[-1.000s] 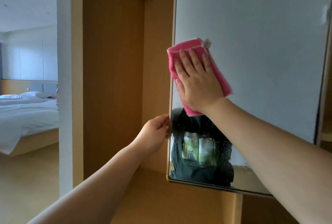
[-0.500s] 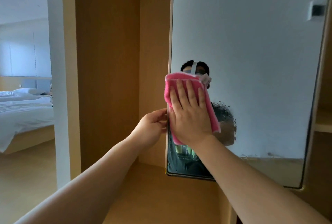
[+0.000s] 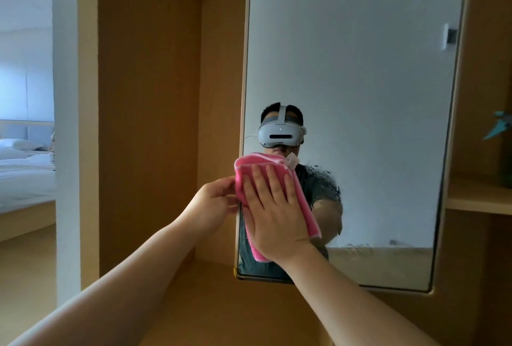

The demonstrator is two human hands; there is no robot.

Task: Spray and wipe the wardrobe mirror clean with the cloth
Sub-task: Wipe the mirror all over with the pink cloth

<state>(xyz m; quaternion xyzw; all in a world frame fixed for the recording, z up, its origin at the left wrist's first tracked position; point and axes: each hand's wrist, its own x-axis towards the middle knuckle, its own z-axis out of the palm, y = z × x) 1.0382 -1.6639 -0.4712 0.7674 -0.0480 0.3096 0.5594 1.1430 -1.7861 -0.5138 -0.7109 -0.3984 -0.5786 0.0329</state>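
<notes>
While my right hand (image 3: 273, 218) presses the cloth (image 3: 250, 168) with flat, spread fingers, my left hand (image 3: 212, 204) grips the mirror (image 3: 360, 96) edge (to steady it); droplets (image 3: 322, 182) need overlapping strokes.

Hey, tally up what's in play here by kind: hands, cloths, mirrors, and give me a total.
Hands: 2, left hand and right hand
Cloths: 1, pink cloth
Mirrors: 1, mirror
Total: 4
</notes>
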